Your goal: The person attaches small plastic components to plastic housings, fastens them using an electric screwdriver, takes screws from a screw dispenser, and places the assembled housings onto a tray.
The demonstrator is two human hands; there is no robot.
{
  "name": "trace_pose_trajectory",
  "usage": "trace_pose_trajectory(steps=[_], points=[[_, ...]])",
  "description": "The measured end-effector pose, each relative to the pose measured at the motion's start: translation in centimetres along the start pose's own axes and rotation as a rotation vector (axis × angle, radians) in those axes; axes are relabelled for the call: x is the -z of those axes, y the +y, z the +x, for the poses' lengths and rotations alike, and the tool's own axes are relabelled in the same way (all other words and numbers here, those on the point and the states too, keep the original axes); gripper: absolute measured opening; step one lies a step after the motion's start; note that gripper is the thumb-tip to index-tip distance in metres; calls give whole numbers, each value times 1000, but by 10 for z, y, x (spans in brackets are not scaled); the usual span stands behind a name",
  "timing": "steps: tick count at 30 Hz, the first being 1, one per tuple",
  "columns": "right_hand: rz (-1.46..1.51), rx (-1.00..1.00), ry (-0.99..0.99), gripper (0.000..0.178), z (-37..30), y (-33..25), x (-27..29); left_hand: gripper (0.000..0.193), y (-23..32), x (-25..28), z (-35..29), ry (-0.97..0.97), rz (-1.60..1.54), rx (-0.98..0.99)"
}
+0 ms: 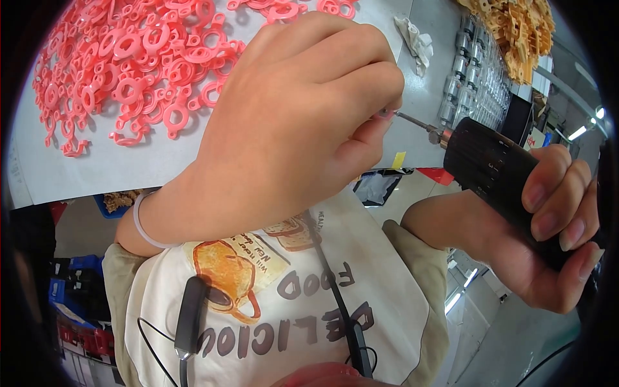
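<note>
My left hand (300, 103) is raised over the table's front edge, its back toward me and its fingers closed in a pinch. What it pinches is mostly hidden behind the fingers; only a tiny bit shows at the fingertips. My right hand (561, 206) is wrapped round a black electric screwdriver (487, 161), held at a slant. Its thin metal bit (416, 121) points left and reaches the pinching fingertips of my left hand. Whether the bit sits in a screw is too small to tell.
A heap of pink plastic ring parts (132, 90) covers the table's left side. Rows of clear, silver-topped pieces (474, 71) and a pile of tan plastic parts (516, 32) lie at the far right. Nearer are a crumpled white tissue (416, 45) and yellow tape (399, 160).
</note>
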State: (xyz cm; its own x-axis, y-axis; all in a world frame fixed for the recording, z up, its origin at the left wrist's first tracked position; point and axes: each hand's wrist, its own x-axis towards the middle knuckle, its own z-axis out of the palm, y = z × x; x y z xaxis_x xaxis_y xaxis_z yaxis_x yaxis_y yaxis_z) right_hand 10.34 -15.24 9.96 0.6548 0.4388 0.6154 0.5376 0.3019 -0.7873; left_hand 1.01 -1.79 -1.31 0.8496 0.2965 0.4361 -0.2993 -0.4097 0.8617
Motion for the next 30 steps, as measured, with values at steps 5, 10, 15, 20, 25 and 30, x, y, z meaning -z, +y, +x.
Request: trace_pose_trajectory(steps=[5,10,15,20,25,30], points=[[6,0,-19,23,1,-3,14,31,0,1,1,-1,-9,14],[38,-28,-77,25,2,-8,23,29,0,1,1,-19,-9,21],[60,-47,-132,27,3,-17,17,28,0,1,0,-10,1,39],[-183,-185,-223,26,7,-25,9,27,1,3,2,-29,-8,40],[-39,-194,-112,24,8,-19,27,27,1,2,2,-24,-9,18],[26,-130,-44,23,2,-13,21,28,3,3,3,-44,3,24]])
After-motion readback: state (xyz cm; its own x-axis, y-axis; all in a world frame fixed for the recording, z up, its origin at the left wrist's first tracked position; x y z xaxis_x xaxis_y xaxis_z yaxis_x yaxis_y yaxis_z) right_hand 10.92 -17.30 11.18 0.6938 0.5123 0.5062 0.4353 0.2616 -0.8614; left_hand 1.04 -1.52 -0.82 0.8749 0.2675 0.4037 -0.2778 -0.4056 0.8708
